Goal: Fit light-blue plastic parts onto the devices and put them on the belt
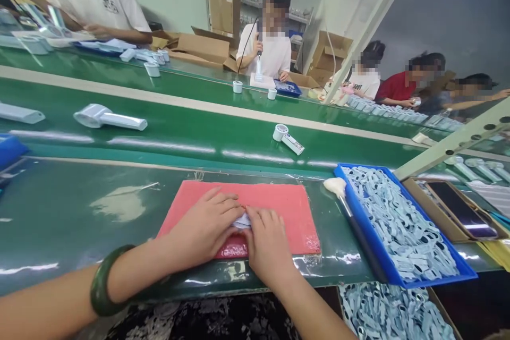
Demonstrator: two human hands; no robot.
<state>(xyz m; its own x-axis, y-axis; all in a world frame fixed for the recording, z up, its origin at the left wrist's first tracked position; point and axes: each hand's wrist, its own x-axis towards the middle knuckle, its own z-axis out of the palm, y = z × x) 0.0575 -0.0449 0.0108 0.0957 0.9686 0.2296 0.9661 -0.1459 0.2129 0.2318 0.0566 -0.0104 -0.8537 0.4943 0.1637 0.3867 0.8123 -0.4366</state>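
Over a pink foam mat (295, 218) my two hands meet at a small pale blue-white plastic part (241, 221). My left hand (211, 220), with a dark green bangle on its wrist, presses its fingers on the part from the left. From the right, my right hand (269, 241) closes its thumb and fingers on the same part. Only a sliver of it shows between the fingertips, so its full shape is hidden.
On the right, a blue tray (472, 276) holds many small pale parts, with a brush (350, 212) beside it. Beyond, a green conveyor (191, 138) carries a white handheld fan-like housing (289, 139). A phone (458, 207) lies at right. Several people work across the line.
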